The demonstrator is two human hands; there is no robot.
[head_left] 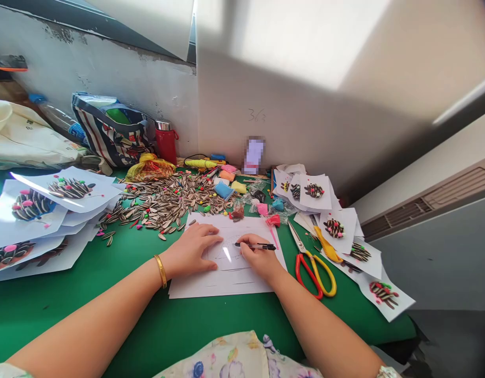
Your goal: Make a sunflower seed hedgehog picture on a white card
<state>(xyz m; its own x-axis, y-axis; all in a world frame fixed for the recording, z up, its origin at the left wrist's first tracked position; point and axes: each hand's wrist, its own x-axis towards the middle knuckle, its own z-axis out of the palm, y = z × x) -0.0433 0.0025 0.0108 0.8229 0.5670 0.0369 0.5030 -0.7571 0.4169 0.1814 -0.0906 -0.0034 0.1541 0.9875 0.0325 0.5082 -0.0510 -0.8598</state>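
Note:
My right hand (260, 261) grips a black pen (261, 246), its tip over a white card (228, 257) that bears faint drawn lines. Beneath the card lies a larger white sheet of paper (195, 287). My left hand (193, 249) rests flat with spread fingers on the left side of the papers. Just beyond the sheet spreads a heap of striped sunflower seeds (167, 202). Right of the paper lie scissors (311, 268) with one red and one yellow handle, and a yellow-handled tool (327, 244) beside them.
Cards decorated with seeds pile up at left (76, 191) and right (337, 231). Coloured clay packets (224, 190) lie behind the seeds. Farther back stand a red bottle (166, 144), a striped bag (112, 128) and a phone (253, 156) against the wall.

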